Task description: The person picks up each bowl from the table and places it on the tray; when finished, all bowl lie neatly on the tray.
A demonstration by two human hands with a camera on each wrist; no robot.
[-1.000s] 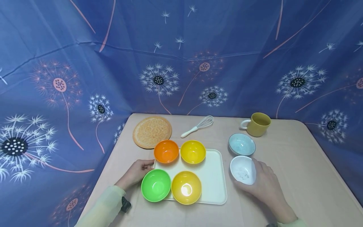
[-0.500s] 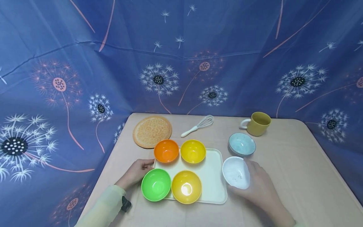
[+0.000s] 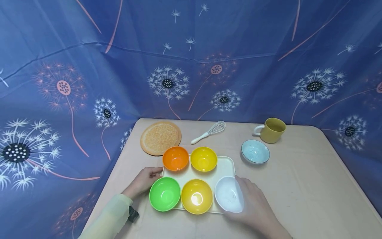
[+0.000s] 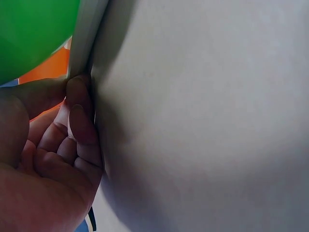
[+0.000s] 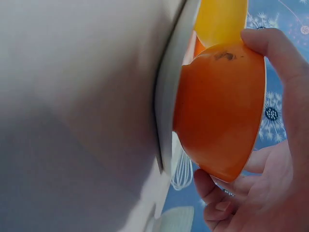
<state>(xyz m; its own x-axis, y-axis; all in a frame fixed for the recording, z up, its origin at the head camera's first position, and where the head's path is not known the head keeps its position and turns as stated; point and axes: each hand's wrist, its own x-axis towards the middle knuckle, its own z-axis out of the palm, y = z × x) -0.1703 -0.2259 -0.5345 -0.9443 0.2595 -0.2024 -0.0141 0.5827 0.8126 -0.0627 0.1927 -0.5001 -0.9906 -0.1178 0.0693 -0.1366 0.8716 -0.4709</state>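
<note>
My right hand (image 3: 253,202) grips a bowl (image 3: 229,194), white inside, over the front right corner of the cream tray (image 3: 225,166). In the right wrist view the bowl's outside (image 5: 222,111) is orange with a dark smudge, and its foot is right at the tray. Thumb and fingers of that hand span opposite sides of the rim. My left hand (image 3: 144,181) pinches the tray's left edge, as the left wrist view shows at the tray rim (image 4: 87,38). Also on the tray are an orange bowl (image 3: 175,159), two yellow bowls (image 3: 204,160) and a green bowl (image 3: 165,194).
Behind the tray lie a round flatbread-like disc (image 3: 161,137) and a white whisk (image 3: 209,132). To the right stand a light blue bowl (image 3: 255,152) and a mustard mug (image 3: 272,130) with a white handle. A blue dandelion-print cloth (image 3: 256,83) hangs behind the table.
My right hand has carried the white-lined bowl leftward and toward me, from beside the tray to over its front right corner. The left hand has stayed at the tray's edge.
</note>
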